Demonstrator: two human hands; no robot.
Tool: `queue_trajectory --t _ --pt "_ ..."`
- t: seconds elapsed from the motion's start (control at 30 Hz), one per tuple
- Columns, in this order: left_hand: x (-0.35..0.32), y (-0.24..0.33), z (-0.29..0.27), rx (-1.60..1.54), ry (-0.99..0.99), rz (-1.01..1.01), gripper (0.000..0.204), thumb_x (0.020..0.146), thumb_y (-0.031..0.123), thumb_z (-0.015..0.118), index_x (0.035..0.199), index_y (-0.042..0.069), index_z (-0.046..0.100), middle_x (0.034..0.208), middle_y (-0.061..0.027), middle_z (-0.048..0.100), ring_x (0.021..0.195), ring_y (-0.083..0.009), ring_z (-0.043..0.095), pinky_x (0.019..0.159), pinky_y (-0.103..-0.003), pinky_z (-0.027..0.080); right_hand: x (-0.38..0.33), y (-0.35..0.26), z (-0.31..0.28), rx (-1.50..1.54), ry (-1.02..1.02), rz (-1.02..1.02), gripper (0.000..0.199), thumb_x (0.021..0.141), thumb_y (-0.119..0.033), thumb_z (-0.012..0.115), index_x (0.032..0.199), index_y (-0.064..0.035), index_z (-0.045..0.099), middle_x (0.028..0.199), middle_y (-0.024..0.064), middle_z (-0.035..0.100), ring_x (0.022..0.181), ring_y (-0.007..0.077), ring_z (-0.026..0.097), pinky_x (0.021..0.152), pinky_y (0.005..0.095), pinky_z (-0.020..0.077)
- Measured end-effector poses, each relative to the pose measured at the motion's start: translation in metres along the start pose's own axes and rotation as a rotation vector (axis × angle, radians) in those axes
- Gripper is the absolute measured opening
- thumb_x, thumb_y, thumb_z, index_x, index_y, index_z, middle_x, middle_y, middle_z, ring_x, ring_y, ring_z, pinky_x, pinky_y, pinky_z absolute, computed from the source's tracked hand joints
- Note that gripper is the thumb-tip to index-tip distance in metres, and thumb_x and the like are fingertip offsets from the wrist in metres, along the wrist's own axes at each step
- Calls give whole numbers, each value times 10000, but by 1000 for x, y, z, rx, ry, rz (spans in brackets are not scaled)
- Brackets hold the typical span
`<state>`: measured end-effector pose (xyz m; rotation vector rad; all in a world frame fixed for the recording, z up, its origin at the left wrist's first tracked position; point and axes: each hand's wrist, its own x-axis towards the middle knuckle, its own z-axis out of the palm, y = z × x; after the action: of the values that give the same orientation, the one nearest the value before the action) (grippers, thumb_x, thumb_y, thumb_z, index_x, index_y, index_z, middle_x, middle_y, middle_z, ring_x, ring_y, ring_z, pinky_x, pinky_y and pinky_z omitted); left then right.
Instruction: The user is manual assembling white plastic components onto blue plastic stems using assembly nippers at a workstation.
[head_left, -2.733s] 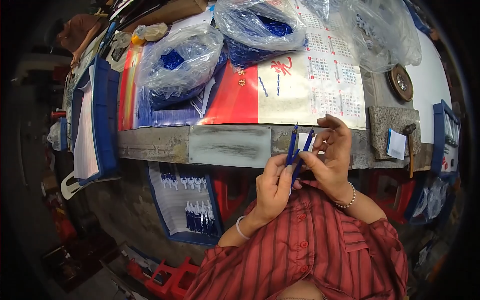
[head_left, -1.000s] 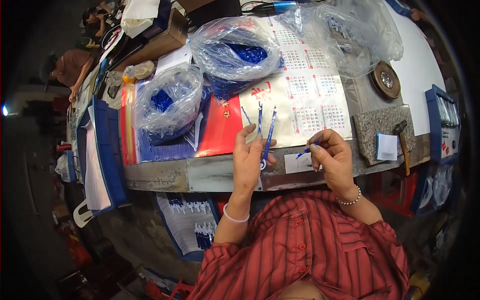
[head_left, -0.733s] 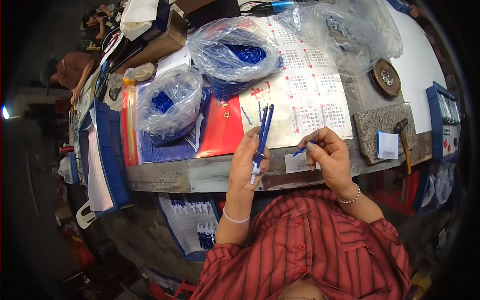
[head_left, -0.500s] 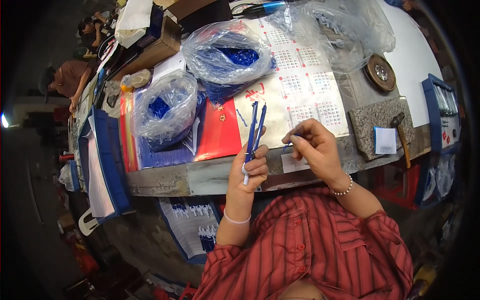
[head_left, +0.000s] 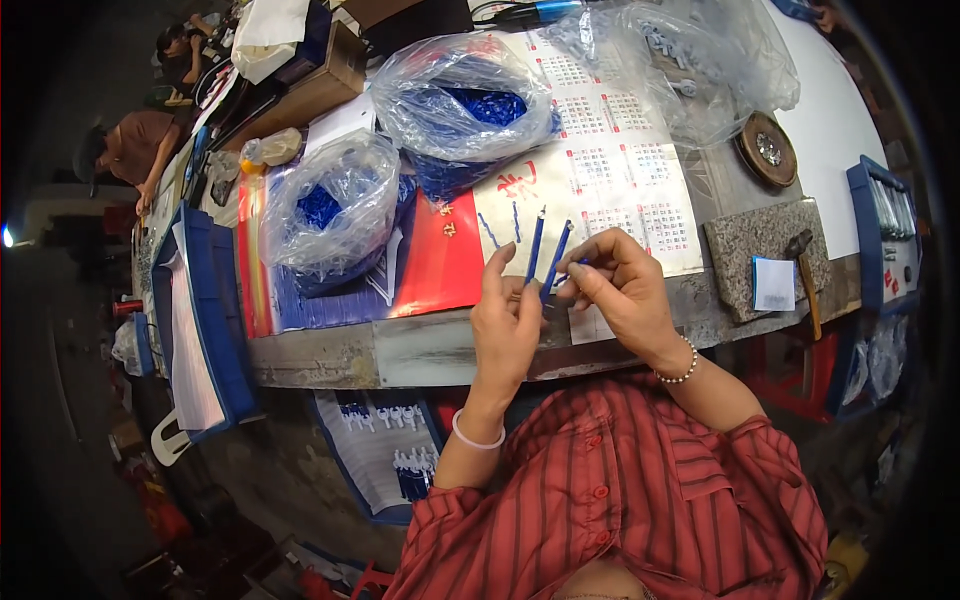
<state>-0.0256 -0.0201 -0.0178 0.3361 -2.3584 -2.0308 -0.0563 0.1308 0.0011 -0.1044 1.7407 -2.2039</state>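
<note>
My left hand [head_left: 508,312] is closed around what looks like a blue drawing compass [head_left: 536,246], its two long legs standing up and slightly apart. The compass's lower end is hidden by the fingers. Close beside the legs, my right hand [head_left: 625,295] pinches a small blue piece [head_left: 580,264], mostly covered by its fingertips. Whether that piece touches the nearer leg I cannot tell. Beyond the hands, thin blue strips [head_left: 487,230] lie on the printed calendar sheet [head_left: 600,160].
Two clear plastic bags [head_left: 335,240] of blue parts stand at the back left. A stone slab [head_left: 735,250] with a hammer [head_left: 803,262] and notepad [head_left: 773,284] lies right, below a round dish [head_left: 750,160]. A blue tray [head_left: 375,470] sits under the table edge; people work far left.
My left hand has turned and moved toward the right hand, bringing the compass legs close to the right fingertips. Its index finger has lifted. The right hand has barely moved.
</note>
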Motion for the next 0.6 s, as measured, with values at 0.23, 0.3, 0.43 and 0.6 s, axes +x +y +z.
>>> queue_trajectory --t 0.23,0.3,0.43,0.6 --pt "-9 6 -2 -37 12 6 438 845 -30 486 1268 -19 371 622 -70 563 494 -111 552 459 -245 438 13 7 4 -19 18 -79 124 902 -48 532 1015 0 522 924 49 597 816 103 624 624 196 510" --pt "-11 9 -2 -35 31 8 438 841 -32 483 1263 -19 370 604 -67 556 489 -113 550 458 -248 438 14 8 9 -4 31 -95 118 899 -40 534 1008 4 526 909 40 597 780 86 608 614 190 497" --pt "-14 12 -1 -19 49 31 442 837 -34 477 1262 -16 358 578 -67 548 472 -117 543 455 -256 437 16 13 9 -77 5 -137 110 893 -39 547 994 4 537 872 38 601 717 58 576 588 184 474" --pt "-15 7 -3 82 73 71 461 830 -33 480 1271 -11 349 573 -99 541 470 -150 548 455 -294 426 16 12 10 -331 8 -206 79 861 -19 579 938 -2 570 812 49 606 645 62 556 550 205 456"
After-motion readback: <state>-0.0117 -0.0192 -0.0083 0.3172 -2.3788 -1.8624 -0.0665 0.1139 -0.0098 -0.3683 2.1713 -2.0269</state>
